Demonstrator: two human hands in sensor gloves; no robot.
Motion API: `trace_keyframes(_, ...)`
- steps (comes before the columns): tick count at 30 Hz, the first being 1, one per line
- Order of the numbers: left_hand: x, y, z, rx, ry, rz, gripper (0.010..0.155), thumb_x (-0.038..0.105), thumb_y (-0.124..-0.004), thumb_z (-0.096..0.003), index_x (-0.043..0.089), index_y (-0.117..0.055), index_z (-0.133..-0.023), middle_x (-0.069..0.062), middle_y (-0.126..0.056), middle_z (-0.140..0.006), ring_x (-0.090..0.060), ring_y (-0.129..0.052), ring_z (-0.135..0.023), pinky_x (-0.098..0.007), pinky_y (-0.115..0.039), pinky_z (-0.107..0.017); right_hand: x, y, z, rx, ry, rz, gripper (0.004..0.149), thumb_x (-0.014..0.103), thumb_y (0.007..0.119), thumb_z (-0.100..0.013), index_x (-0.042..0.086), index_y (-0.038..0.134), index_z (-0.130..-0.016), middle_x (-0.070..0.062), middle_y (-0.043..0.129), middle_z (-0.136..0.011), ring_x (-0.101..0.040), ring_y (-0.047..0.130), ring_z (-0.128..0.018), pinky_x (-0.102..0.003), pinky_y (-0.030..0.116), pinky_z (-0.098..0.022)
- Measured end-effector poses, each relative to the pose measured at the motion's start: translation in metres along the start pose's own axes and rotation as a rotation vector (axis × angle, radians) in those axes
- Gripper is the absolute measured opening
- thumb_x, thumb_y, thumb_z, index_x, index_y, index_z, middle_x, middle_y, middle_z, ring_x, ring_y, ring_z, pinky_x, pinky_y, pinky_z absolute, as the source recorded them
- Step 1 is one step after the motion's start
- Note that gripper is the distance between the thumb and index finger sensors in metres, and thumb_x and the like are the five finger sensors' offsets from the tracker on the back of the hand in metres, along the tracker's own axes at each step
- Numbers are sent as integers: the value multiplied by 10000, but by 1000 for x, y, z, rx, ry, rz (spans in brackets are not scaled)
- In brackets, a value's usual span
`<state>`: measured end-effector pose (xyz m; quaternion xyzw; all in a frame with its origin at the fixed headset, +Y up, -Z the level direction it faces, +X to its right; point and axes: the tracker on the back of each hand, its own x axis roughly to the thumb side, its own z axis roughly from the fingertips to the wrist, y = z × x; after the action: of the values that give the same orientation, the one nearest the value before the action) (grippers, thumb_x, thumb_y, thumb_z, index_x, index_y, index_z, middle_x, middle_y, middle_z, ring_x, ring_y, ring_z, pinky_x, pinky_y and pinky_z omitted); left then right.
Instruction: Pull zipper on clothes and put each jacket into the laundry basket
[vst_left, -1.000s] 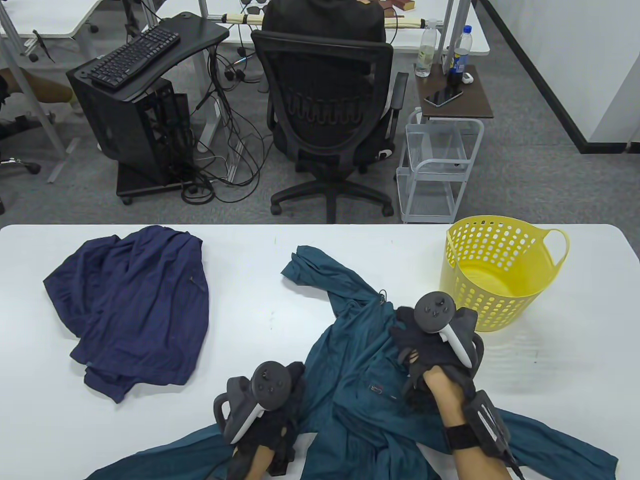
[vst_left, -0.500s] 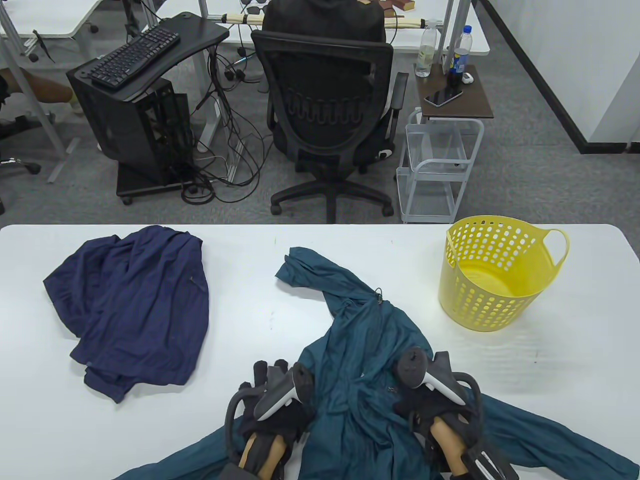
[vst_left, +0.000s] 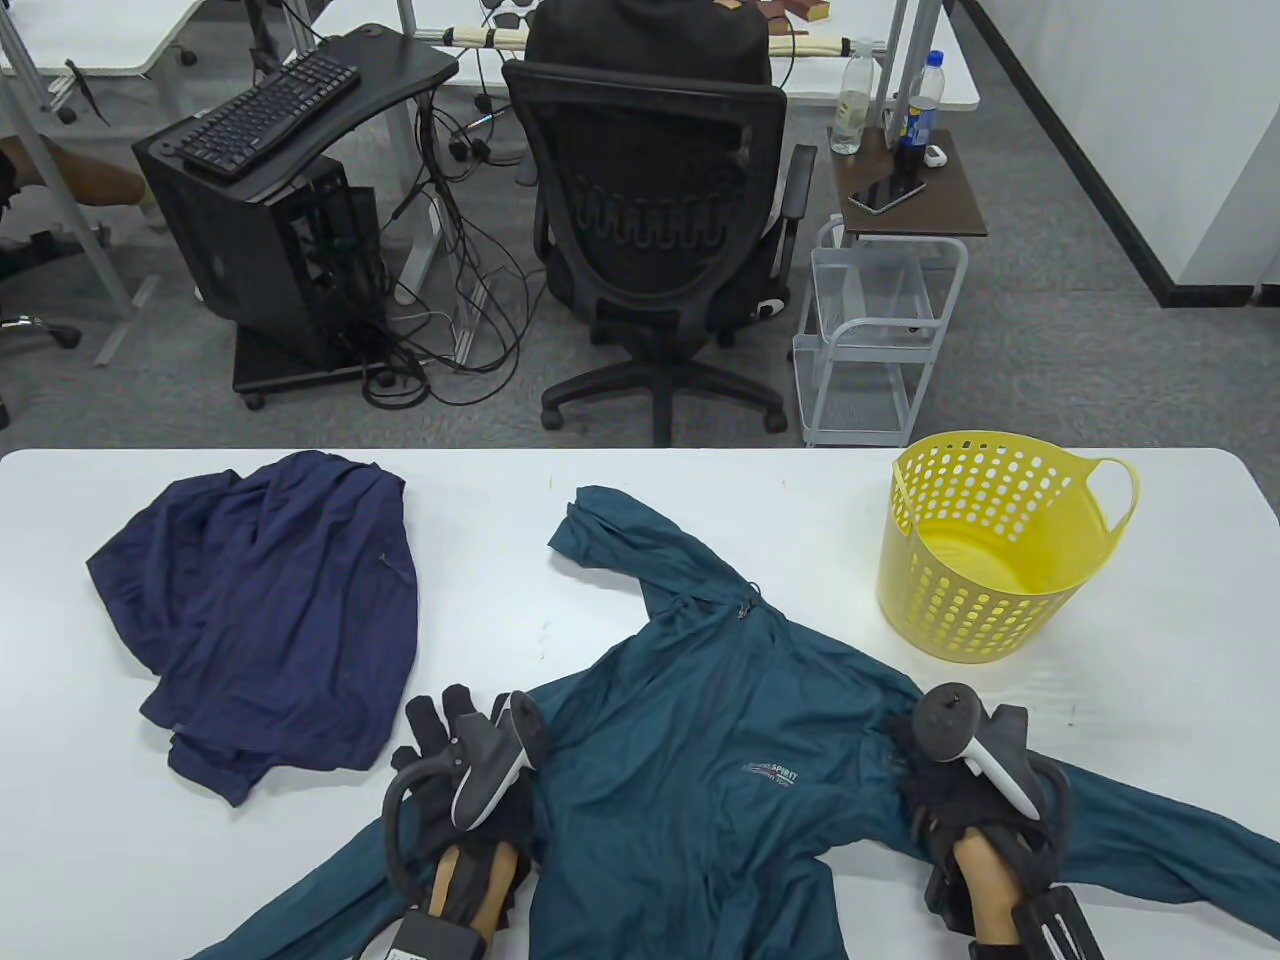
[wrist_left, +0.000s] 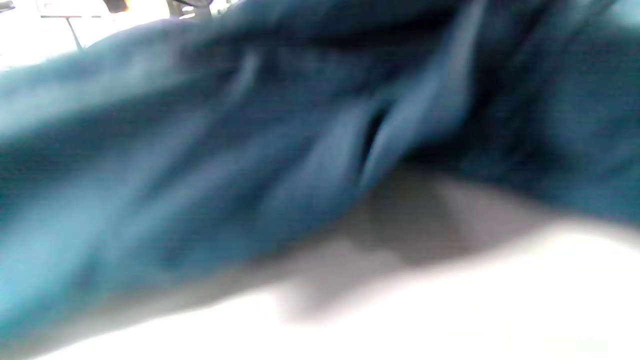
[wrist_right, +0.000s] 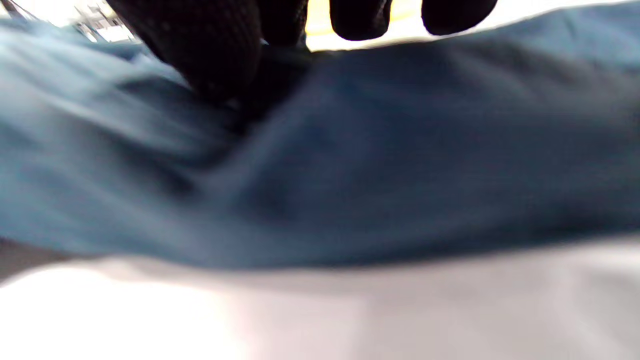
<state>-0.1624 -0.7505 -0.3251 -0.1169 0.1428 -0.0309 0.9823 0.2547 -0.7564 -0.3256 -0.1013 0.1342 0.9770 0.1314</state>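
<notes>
A teal jacket (vst_left: 700, 740) lies spread front-up on the white table (vst_left: 1150, 680), sleeves out to both sides and logo showing. Its zipper pull (vst_left: 745, 607) sits at the collar. My left hand (vst_left: 445, 730) lies at the jacket's left edge with straight, spread fingers on the table. The left wrist view is a blur of teal jacket (wrist_left: 250, 150). My right hand (vst_left: 925, 790) is on the jacket's right armpit area. In the right wrist view, its thumb (wrist_right: 200, 45) digs into a fold of the jacket (wrist_right: 375, 150). A navy jacket (vst_left: 270, 610) lies crumpled at the left.
A yellow perforated laundry basket (vst_left: 1000, 600) with nothing in it stands at the table's back right. Beyond the far edge are an office chair (vst_left: 655, 230) with a seated person, a white wire cart (vst_left: 870, 340) and a computer stand (vst_left: 270, 200).
The teal jacket went from bunched between my hands to spread flat. My left hand moved left and its fingers straightened. My right hand moved out to the right.
</notes>
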Motion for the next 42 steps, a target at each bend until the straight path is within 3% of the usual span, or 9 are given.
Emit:
trace_keyframes(5,25,16,30,143,-178,77,600,586,-662,-429,567,-537,-1016,131,-480,-1217,-303,-393,-1119,-588,-484,-749,48,-4,26,-111,-210,-76,595,403,762,-500,331,576,-1060,17,484,-1204,-418,508,-1069,-636,522,-716)
trace_keyframes(10,51,-22,11,-144,-359,-45,634,655,-609,-383,638,-430,-991,188,-216,-1207,-247,-297,-1138,-611,-366,-767,81,40,19,161,-344,66,824,616,793,-410,370,400,-1091,40,270,-1222,-439,243,-1090,-688,347,-733)
trace_keyframes(14,31,-28,8,-313,-293,-64,664,683,-552,-389,630,-305,-1003,112,-185,-1210,-331,-309,-1116,-618,-407,-747,60,57,9,393,-303,151,906,578,787,-396,428,180,-1052,70,-4,-1155,-393,15,-1050,-676,174,-721)
trace_keyframes(18,12,-13,18,-438,-213,-11,624,662,-577,-418,586,-468,-1028,77,-324,-1228,-345,-429,-1110,-629,-479,-725,49,50,15,393,-304,138,909,469,891,-391,406,281,-1062,54,70,-1166,-321,100,-1077,-662,238,-730)
trace_keyframes(23,13,7,30,-318,-180,-26,625,657,-597,-416,456,-716,-995,15,-728,-1136,-376,-716,-1008,-617,-552,-697,65,43,45,394,-464,220,803,483,904,-392,332,492,-1065,-29,286,-1186,-388,372,-1054,-628,470,-722)
trace_keyframes(31,41,1,20,-51,-238,63,659,663,-614,-399,533,-512,-1037,107,-475,-1224,-331,-482,-1112,-617,-485,-739,100,-5,13,94,-333,-57,588,385,737,-502,268,584,-1058,-36,427,-1190,-441,395,-1057,-656,455,-714)
trace_keyframes(34,56,-13,12,-89,-359,26,667,663,-594,-390,601,-386,-1020,169,-249,-1228,-287,-300,-1136,-611,-402,-765,129,-13,-9,37,-339,-54,566,363,714,-509,290,580,-1054,12,436,-1194,-419,361,-1079,-668,417,-725)
trace_keyframes(38,68,-32,12,-232,-418,-48,625,642,-587,-391,633,-404,-989,198,-268,-1210,-282,-300,-1130,-616,-381,-764,164,-1,-36,41,-405,-37,543,343,714,-509,338,590,-1037,91,454,-1190,-350,340,-1109,-676,357,-741)
trace_keyframes(42,74,-31,27,-294,-496,-81,621,636,-587,-399,628,-389,-988,180,-244,-1206,-299,-310,-1121,-613,-398,-755,189,11,-58,-144,-377,-27,588,409,801,-465,335,628,-1022,60,563,-1166,-330,583,-1070,-633,500,-733)
